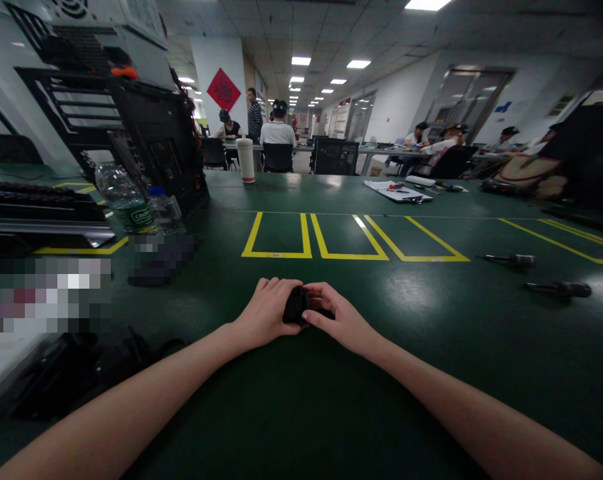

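A small black object (pixel 295 305) with a blocky shape is between my hands, just above or on the green table (pixel 301 393); its exact kind cannot be made out. My left hand (pixel 269 310) wraps around its left side, thumb in front and fingers behind. On the other side, my right hand (pixel 339 317) touches it with curled fingers and the thumb tip pressed to its right edge. The fingers partly cover the object. Beyond the hands, yellow tape outlines (pixel 276 255) mark the table.
Two screwdrivers (pixel 561 289) lie at the right. A clipboard (pixel 396 191) with tools and a white tumbler (pixel 246 160) are farther back. At left stand plastic bottles (pixel 124 193) and a black computer case (pixel 156 140). Several people sit at far tables.
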The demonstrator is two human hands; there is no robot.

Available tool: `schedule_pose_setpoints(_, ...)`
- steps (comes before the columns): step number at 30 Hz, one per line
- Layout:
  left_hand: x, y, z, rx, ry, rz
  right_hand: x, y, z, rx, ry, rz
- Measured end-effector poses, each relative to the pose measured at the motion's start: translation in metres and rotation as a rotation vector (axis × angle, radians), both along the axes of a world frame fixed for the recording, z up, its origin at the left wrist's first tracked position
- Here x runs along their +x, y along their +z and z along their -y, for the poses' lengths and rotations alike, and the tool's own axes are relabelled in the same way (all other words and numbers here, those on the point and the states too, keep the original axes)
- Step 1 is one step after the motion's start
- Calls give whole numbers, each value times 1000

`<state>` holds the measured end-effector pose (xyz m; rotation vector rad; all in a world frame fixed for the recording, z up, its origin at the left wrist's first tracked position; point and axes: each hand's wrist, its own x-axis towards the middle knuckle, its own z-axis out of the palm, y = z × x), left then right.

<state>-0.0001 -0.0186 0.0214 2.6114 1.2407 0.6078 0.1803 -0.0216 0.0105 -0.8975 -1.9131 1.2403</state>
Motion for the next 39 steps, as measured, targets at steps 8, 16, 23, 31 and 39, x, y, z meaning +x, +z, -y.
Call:
schedule_pose_setpoints(8,0,1,1,5,-1,1,3,1,0,66,8,27)
schedule_pose_setpoints(16,-1,-6,-2,22,-1,6,0,-1,0,9,-4,13)
schedule_pose_setpoints(23,0,-3,-1,27,-3,-4,4,-1,0,86,31,37)
schedule_pose_setpoints(31,1,1,1,-8,-4,1,2,2,0,15,1,-11)
schedule_pose_setpoints(39,0,-2,-1,17,-1,4,5,2,2,79,3,46)
